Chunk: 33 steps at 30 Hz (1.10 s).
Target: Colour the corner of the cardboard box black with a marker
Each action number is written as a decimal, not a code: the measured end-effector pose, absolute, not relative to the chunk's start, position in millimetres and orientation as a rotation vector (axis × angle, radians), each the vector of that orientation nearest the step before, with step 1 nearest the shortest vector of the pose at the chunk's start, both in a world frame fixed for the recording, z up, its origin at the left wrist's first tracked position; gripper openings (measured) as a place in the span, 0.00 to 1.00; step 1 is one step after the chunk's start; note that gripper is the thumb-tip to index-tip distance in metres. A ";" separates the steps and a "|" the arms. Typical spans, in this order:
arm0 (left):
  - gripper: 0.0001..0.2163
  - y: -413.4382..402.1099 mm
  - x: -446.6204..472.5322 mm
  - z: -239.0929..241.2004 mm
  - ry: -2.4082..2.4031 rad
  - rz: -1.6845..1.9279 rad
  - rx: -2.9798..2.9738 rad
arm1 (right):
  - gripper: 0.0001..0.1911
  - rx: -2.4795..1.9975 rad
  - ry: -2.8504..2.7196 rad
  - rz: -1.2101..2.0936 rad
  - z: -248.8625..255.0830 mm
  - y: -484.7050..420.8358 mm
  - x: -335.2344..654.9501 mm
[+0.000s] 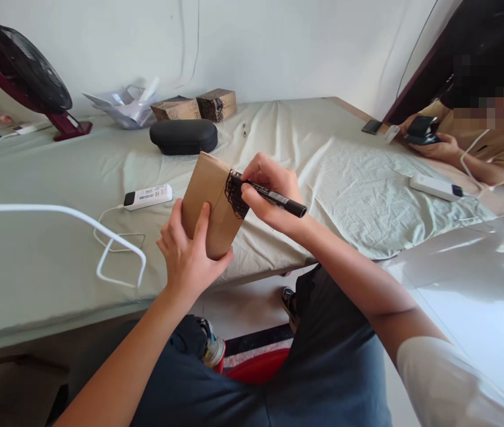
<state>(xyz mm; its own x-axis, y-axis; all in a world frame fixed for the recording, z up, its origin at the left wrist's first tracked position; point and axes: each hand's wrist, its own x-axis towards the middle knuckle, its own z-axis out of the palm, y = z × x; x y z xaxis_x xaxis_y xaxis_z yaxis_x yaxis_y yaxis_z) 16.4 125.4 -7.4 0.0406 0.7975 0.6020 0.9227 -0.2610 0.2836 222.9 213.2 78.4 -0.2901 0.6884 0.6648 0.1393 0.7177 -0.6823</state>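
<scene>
Left hand [189, 252] clasps a box [209, 201] above the table's [56, 261] near edge; right hand [273, 184] pinches a marker [281, 201] at its scribbled side. A white cord [56, 208] curves in from the left, near a white device [148, 197]. Beyond, a case [183, 137] partly blocks two cartons [225, 102], with a bag [129, 110] and fan [24, 68] leftward. Far right, another person's hands [445, 148] hold something dark.

Matt cardboard box [204, 193]; smooth plastic marker [278, 200]; wrinkled matt cloth [345, 190].
</scene>
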 end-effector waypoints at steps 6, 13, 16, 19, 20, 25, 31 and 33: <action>0.52 125.9 15.8 -8.2 -1.795 -1.058 -2.123 | 0.05 -0.721 -1.904 0.580 75.9 213.2 225.2; 0.52 126.5 15.8 -7.7 -1.758 -1.010 -2.117 | 0.05 -0.714 -1.914 0.549 76.0 214.2 226.6; 0.52 126.4 15.5 -7.7 -1.758 -1.015 -2.117 | 0.04 -0.710 -1.918 0.556 76.9 213.8 227.2; 0.52 126.4 15.1 -8.0 -1.767 -1.029 -2.116 | 0.04 -0.730 -1.926 0.563 78.2 213.1 227.7; 0.51 126.4 15.0 -8.1 -1.768 -1.032 -2.118 | 0.04 -0.726 -1.924 0.566 78.6 212.8 227.7; 0.49 125.8 15.3 -8.2 -1.753 -1.009 -2.120 | 0.05 -0.677 -1.894 0.564 78.9 212.3 227.5; 0.48 125.2 15.2 -6.5 -1.778 -0.922 -2.079 | 0.05 -0.617 -1.872 0.572 76.9 214.0 226.2; 0.49 125.6 14.3 -6.3 -1.792 -0.932 -2.080 | 0.05 -0.625 -1.872 0.581 77.4 213.6 225.4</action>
<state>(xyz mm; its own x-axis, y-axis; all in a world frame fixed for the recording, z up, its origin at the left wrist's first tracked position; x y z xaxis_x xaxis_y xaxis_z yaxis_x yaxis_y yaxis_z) 14.3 125.6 -6.3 0.0432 0.7969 0.6026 0.9508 -0.2179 0.2200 225.4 213.6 77.4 -0.3318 0.6550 0.6789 0.1558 0.7479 -0.6453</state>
